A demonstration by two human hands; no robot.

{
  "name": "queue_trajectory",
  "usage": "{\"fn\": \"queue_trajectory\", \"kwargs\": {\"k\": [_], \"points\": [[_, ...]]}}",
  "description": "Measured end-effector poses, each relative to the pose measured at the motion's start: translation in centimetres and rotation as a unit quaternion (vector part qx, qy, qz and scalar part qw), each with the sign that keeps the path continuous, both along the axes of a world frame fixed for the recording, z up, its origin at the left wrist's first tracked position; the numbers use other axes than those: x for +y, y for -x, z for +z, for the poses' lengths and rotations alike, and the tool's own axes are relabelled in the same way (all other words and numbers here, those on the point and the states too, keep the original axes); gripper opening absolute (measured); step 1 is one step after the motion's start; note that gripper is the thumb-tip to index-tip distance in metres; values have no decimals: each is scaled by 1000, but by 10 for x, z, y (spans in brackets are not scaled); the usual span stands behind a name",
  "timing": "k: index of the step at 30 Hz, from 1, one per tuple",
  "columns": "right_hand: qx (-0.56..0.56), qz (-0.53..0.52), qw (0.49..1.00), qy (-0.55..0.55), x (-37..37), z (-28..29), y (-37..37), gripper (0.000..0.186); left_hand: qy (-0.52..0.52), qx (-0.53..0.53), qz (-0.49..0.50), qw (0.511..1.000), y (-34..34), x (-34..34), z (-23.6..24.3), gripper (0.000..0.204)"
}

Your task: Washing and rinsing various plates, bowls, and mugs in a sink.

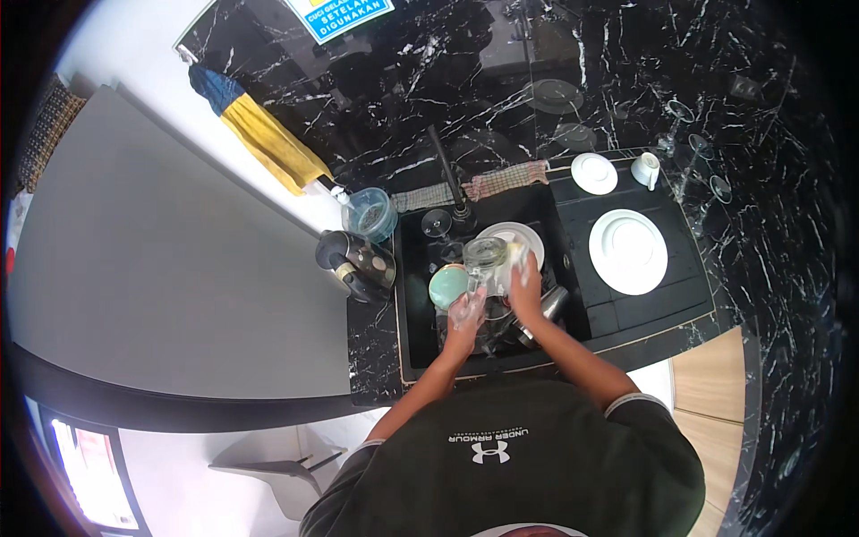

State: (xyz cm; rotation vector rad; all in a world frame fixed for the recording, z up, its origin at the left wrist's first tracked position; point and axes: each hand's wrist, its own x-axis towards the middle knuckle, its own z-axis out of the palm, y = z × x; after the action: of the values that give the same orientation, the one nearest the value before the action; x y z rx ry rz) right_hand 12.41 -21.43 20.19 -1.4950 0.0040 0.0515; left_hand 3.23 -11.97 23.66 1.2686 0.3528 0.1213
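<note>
Over the black sink (404, 313), my soapy left hand (466, 311) is closed on the lower part of a clear glass (486, 253), whose round rim faces up. My right hand (526, 288), also covered in suds, is closed on a foamy, pale yellow sponge (516, 254) against the glass's right side. Under and behind the hands lies a white plate (531, 234) in the sink. A mint-green bowl (448, 286) sits just left of the glass. Beside my right wrist leans a shiny metal cylinder (555, 304), partly hidden. A stemmed glass (437, 224) stands near the faucet.
A black faucet (447, 170) rises behind the sink, with checkered cloths (506, 179) along the back edge. On the right drainboard are stacked white plates (628, 276), a saucer (594, 174) and a white cup (646, 170). A dark kettle (358, 266) and clear blue tub (370, 215) stand left.
</note>
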Motion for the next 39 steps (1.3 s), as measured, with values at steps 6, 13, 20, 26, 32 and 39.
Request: {"fn": "queue_trajectory", "kwargs": {"k": [6,13,20,26,32,39], "points": [[-374,43,853,361,-10,47,63,44,-87,-39,78,992,7,-8,-11,23],[101,88,942,-307,-16,-13,-7,33,-172,49,-73,981,22,0,24,21],[140,485,774,-383,-14,-106,-8,21,24,1,-66,998,12,3,23,15],[364,348,793,-343,-14,-13,23,27,29,-62,76,995,8,18,-27,14],[398,377,729,-409,-32,21,22,30,-197,-75,126,969,6,33,-23,16],[401,331,772,-366,-18,31,18,31,-389,-195,142,889,4,28,-51,14]]}}
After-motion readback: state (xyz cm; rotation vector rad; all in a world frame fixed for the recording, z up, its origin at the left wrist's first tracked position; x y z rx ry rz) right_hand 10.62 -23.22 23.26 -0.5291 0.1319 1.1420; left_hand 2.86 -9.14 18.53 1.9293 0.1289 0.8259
